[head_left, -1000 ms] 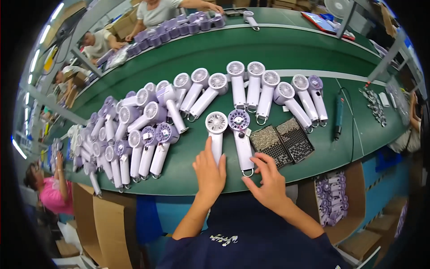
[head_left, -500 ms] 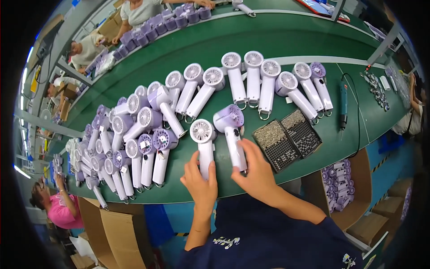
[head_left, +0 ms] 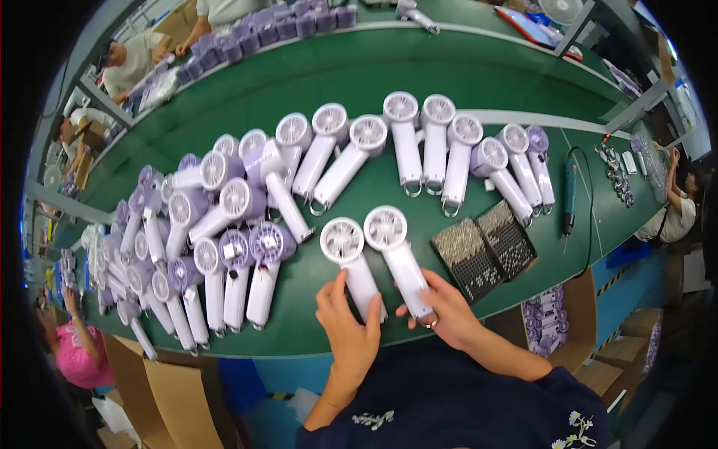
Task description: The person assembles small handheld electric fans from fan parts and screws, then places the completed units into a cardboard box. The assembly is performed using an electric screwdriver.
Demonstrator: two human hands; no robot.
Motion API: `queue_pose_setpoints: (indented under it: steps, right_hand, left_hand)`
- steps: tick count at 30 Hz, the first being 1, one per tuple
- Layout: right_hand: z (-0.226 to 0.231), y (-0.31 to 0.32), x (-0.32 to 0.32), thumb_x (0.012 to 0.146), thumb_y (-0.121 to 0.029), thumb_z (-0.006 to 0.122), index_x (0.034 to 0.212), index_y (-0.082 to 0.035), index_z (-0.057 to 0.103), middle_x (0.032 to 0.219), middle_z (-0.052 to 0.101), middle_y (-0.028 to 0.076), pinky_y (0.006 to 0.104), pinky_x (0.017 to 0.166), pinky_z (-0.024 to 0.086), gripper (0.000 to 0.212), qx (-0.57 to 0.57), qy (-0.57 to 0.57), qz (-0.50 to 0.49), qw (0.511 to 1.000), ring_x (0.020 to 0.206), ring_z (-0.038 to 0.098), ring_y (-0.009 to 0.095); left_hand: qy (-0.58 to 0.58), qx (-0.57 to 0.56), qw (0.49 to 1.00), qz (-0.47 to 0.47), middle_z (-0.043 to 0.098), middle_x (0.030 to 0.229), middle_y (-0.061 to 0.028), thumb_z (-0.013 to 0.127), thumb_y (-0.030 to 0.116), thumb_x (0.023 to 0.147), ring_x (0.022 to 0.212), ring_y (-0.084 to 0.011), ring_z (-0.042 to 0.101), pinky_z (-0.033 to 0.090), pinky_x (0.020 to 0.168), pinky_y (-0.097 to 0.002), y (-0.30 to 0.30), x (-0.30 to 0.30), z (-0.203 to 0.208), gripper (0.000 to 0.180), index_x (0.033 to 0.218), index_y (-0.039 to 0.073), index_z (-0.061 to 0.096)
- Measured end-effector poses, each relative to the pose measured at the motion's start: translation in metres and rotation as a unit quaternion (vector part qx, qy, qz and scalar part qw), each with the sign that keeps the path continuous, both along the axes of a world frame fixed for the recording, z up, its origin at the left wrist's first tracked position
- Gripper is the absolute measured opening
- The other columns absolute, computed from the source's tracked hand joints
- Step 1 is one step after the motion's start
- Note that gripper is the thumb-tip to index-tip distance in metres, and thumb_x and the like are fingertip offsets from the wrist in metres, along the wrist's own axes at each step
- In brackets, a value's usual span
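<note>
My left hand (head_left: 348,326) has its thumb and fingers around the handle of a white and lilac handheld fan (head_left: 363,287), whose grille faces up. Beside it on the right, a second handheld fan (head_left: 404,271) is in my right hand (head_left: 449,313), gripped at the lower end of its handle near the metal loop. Its grille also faces up, and the two fan heads lie close together. A black tray of small screws (head_left: 479,277), split into two halves, sits just beyond my right hand.
Many handheld fans (head_left: 213,258) crowd the green table (head_left: 314,337) on the left, and more stand in a row (head_left: 437,150) along the back. An electric screwdriver (head_left: 571,196) with its cord lies at right. Below the edge is a carton of purple parts (head_left: 587,307). Co-workers sit across the table.
The fan in my right hand has been turned over, so its grille now faces up. Its head has come nearer. The left fan's handle now slants to the right.
</note>
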State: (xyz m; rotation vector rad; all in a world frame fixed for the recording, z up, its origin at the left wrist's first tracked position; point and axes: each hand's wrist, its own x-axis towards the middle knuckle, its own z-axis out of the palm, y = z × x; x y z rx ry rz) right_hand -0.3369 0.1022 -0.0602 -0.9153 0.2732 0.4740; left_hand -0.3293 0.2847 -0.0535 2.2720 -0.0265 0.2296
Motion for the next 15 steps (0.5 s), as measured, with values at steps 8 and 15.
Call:
queue_pose_setpoints:
  steps: [8, 15]
  right_hand:
    - [0.017, 0.001, 0.016, 0.093, -0.031, 0.06, 0.123, -0.001, 0.054, 0.098, 0.061, 0.015, 0.0352, 0.061, 0.052, 0.043, -0.563, -0.278, 0.098, 0.772, 0.069, 0.064, 0.025]
    - [0.045, -0.014, 0.084, 0.093, -0.024, 0.06, 0.129, -0.001, 0.052, 0.124, 0.056, 0.017, 0.0322, 0.08, 0.053, 0.044, -0.461, -0.348, 0.009, 0.816, 0.099, 0.064, 0.027]
  left_hand:
    - [-0.077, 0.018, 0.997, -0.027, 0.018, 0.148, -0.0322, 0.07, 0.026, 0.083, 0.135, -0.0481, 0.023, 0.021, 0.11, -0.0538, -0.004, 0.049, 0.016, 0.077, 0.142, -0.005, 0.031]
    - [-0.076, 0.138, 0.987, -0.003, 0.005, 0.149, -0.0379, 0.077, 0.034, 0.076, 0.138, -0.0539, 0.011, 0.014, 0.11, -0.0599, -0.016, 0.032, 0.02, 0.101, 0.147, -0.005, 0.017]
